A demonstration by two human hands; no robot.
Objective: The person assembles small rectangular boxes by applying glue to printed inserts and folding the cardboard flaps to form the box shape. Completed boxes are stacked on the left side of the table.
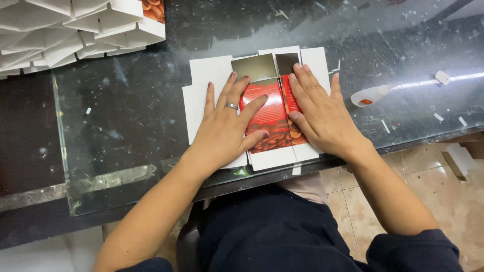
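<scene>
A flat carton blank (267, 100) lies on the glass table top (126, 116), white on its unprinted flaps, with red and brown printed panels folded over its middle. My left hand (227, 128), a ring on one finger, rests palm down on the white left part, and its thumb and forefinger press the red panel. My right hand (320, 111) lies flat on the right folded panel, fingers spread toward the far edge. Both hands press the carton against the table.
A stack of folded white cartons (75, 30) sits at the far left corner. A white paper scrap with a red mark (370, 95) and small paper bits lie to the right. The table's near edge runs just below the carton, above a tiled floor.
</scene>
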